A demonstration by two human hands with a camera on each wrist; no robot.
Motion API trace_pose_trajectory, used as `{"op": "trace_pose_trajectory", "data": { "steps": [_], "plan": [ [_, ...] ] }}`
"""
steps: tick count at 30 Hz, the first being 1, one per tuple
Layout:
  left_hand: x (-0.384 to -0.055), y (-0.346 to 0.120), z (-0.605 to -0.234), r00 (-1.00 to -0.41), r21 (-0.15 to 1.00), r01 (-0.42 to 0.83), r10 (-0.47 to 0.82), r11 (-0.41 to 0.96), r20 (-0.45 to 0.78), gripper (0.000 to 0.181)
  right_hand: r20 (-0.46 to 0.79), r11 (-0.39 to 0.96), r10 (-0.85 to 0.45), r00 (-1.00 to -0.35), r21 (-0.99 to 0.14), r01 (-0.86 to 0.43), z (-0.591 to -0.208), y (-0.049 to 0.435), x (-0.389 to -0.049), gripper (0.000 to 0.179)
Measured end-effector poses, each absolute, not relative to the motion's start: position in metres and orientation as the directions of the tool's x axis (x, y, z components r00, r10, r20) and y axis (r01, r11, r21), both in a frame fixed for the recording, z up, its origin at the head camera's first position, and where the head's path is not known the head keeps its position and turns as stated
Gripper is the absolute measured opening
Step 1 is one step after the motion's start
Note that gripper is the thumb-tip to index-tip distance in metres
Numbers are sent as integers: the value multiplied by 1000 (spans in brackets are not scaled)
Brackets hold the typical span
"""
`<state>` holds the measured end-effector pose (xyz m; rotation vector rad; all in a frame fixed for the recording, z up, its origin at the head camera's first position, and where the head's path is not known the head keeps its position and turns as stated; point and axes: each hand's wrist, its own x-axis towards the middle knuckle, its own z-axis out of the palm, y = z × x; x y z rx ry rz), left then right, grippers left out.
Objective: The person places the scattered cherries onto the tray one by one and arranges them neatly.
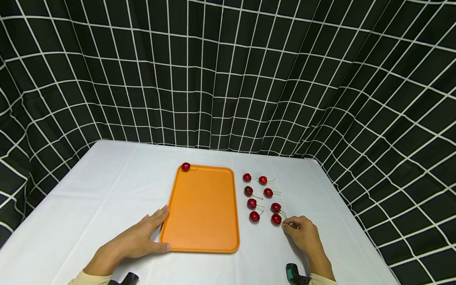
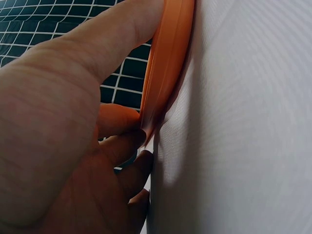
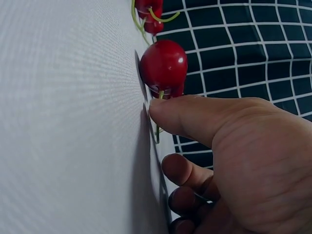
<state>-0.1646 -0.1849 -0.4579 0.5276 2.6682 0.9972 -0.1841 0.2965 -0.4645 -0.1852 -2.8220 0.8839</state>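
The right hand pinched the stem of the nearest cherry, the red fruit lying on the white cloth just left of the fingertips. A second cherry crowded in right behind it, ahead and left of the hand; whether the two touched could not be told. Farther ahead, two more cherries continued that row. A second row of four cherries, stems attached, ran parallel, standing between the hand and the orange tray well to its left. At the tray's near-left side, the left hand lay with fingers extended against the rim, its thumb at the near corner. A lone cherry sat at the tray's far-left corner, well ahead of the left hand. Black devices showed at both wrists, below cream sleeves. Beyond everything hung a black curtain with a white grid.
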Motion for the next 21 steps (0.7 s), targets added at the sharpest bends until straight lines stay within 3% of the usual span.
{"op": "trace_pose_trajectory", "data": {
  "steps": [15,21],
  "plan": [
    [-163,-187,-457,-909,666,231,401,710,-113,108,151,797,184,-971,-602,57,-460,291,-181,5],
    [-164,-186,-456,-907,670,238,408,703,-106,108,253,766,212,-944,-643,0,-450,294,-175,6]
  ]
}}
